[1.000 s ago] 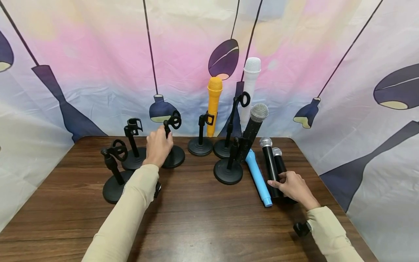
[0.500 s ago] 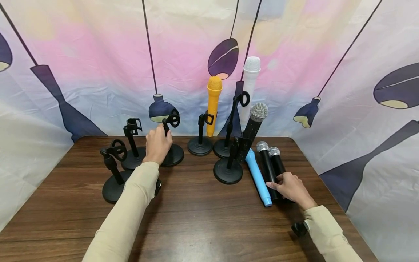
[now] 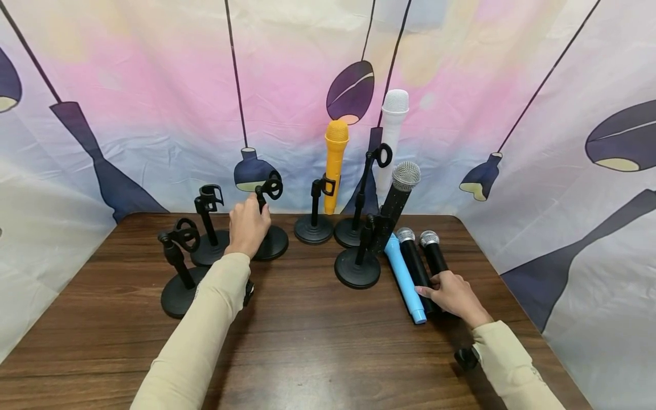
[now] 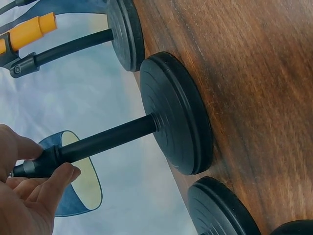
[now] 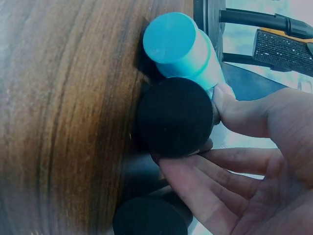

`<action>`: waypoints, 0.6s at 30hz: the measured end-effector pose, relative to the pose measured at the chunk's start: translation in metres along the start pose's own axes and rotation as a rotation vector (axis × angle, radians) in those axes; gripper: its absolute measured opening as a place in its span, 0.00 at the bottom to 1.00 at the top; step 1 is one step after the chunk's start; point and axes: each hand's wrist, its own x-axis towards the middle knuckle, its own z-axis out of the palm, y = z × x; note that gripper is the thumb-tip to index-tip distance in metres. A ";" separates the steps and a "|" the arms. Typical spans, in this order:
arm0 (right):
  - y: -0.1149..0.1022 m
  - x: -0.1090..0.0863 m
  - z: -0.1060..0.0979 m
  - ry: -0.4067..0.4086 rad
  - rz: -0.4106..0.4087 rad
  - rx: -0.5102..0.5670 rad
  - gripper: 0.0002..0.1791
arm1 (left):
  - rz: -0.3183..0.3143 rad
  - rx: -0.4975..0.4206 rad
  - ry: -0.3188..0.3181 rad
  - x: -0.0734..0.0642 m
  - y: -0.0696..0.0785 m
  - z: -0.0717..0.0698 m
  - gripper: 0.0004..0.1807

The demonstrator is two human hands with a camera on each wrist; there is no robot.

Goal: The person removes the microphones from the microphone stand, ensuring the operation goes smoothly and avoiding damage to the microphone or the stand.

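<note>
My left hand point(image 3: 247, 226) grips the upper post of a black desktop microphone stand point(image 3: 273, 244). In the left wrist view, thumb and fingers point(image 4: 58, 188) close round that post, and the stand's round base point(image 4: 178, 112) rests on the table. On the right, my right hand point(image 3: 453, 294) holds a black microphone point(image 3: 413, 261) near its tail end, the thumb on one side and fingers on the other. Its flat end point(image 5: 176, 117) faces the right wrist camera, beside a light blue microphone point(image 3: 407, 282). A second black microphone point(image 3: 434, 256) lies just right, partly hidden by the hand.
Two vacant black stands point(image 3: 176, 293) stand at the left. Toward the back, stands carry a yellow microphone point(image 3: 334, 165) and a white microphone point(image 3: 392, 128). Nearer, another stand point(image 3: 357, 267) holds a glittery black microphone point(image 3: 394, 202). A printed cloth point(image 3: 297, 85) hangs behind the wooden table point(image 3: 318, 347).
The held black microphone has shifted left and toward me, and its head has swung toward the blue one. A gap between the two black microphones has widened. My left hand stays on its stand.
</note>
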 end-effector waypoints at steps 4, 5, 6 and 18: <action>0.000 0.000 0.001 0.016 -0.024 -0.028 0.34 | -0.001 0.002 0.001 0.000 -0.001 0.001 0.18; 0.000 0.000 0.002 0.022 -0.032 -0.039 0.34 | -0.002 0.001 0.001 0.000 -0.001 0.001 0.18; 0.000 0.000 0.002 0.028 -0.041 -0.049 0.35 | -0.002 0.001 0.001 0.000 -0.001 0.001 0.19; 0.001 0.000 0.003 0.030 -0.048 -0.085 0.35 | -0.035 -0.031 -0.067 -0.003 0.002 -0.005 0.21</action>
